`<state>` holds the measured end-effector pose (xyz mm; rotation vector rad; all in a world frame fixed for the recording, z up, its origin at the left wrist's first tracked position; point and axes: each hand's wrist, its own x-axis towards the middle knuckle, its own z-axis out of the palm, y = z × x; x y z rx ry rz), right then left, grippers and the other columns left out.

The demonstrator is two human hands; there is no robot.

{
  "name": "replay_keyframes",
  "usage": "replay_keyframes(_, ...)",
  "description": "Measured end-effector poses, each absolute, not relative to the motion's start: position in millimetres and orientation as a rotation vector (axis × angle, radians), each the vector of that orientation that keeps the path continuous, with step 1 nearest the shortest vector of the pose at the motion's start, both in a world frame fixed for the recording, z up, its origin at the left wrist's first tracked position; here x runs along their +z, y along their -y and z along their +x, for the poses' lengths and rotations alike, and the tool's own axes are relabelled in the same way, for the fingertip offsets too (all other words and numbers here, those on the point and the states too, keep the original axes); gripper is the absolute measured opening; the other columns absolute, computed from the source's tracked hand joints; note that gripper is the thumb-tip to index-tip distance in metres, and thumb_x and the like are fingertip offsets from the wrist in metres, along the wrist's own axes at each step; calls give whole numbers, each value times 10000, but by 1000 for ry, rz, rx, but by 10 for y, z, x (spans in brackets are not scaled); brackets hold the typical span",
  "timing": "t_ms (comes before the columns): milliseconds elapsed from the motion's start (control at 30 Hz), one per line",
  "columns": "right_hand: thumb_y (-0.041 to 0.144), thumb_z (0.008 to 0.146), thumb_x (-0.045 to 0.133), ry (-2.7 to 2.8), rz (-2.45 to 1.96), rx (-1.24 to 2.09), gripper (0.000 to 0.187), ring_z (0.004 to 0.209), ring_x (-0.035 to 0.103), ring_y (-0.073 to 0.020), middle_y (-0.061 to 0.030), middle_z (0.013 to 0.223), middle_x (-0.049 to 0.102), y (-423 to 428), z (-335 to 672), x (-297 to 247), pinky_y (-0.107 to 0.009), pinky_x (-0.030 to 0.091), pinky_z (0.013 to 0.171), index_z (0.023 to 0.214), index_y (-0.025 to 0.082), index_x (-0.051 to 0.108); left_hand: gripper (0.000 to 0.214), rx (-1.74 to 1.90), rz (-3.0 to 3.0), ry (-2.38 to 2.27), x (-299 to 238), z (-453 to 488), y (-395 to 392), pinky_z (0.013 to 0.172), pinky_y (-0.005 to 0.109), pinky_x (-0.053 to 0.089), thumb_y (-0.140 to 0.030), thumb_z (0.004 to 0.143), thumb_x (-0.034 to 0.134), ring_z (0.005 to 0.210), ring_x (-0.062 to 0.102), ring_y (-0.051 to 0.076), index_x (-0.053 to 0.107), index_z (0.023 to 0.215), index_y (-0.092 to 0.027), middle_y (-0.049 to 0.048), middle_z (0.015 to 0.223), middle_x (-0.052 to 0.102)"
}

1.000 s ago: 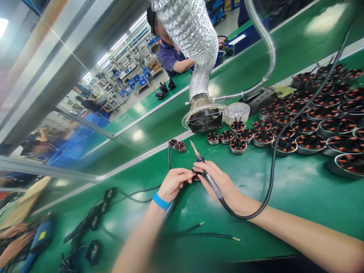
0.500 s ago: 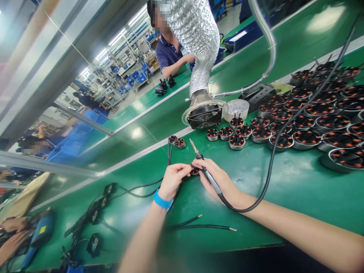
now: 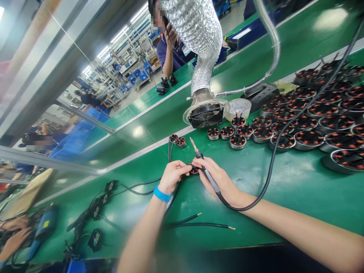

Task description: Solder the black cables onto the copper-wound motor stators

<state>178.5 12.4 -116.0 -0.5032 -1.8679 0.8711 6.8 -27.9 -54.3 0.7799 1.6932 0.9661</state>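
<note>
Both my hands meet over a small round motor stator [image 3: 194,170] with copper windings, held just above the green bench [image 3: 298,189]. My left hand [image 3: 173,175], with a blue wristband, pinches the stator's left side. My right hand [image 3: 218,179] grips its right side with the fingertips while a soldering iron [image 3: 202,167] lies along the palm, its tip pointing up and away from the part. The iron's black cable [image 3: 273,151] loops past my right wrist toward the upper right.
Many finished stators [image 3: 307,121] crowd the bench at right. A fume extractor fan [image 3: 205,115] on a foil duct hangs just beyond my hands, with a white tub [image 3: 238,108] beside it. Loose black wires [image 3: 199,223] lie near me; cabled parts [image 3: 96,212] sit at left. A person [image 3: 170,49] works across the belt.
My hands and the stator have stayed together, with only slight camera shift. The person across the belt has raised a hand toward the head.
</note>
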Motion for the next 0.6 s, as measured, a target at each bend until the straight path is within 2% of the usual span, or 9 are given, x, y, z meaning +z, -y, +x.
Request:
replay_keyframes(300,85,963,470,1873,-506,801,440,1159,631,-224,-120,1219,580,-121,1784,-1160,-374,556,998,1376,237,455,399,984,790,-1710,-551,91,279,411,208,155,-434,604,852,413,344,35,571,657,-157,-20,549,603)
replay_keyframes(467,78,958,434,2106,-513,712,512,965,696,-216,-146,1287,546,-95,1828,-1179,-338,614,808,1440,250,411,303,1015,782,-1704,-565,112,251,425,199,197,-336,609,813,413,368,39,571,644,-157,-23,527,591)
replay_keyframes(600,53,941,392,2241,-457,641,589,873,697,-217,-146,1246,574,-102,1867,-1169,-342,616,728,1492,258,364,248,1049,825,-1707,-572,147,244,493,195,309,-279,615,789,496,467,71,574,632,-156,-7,552,599)
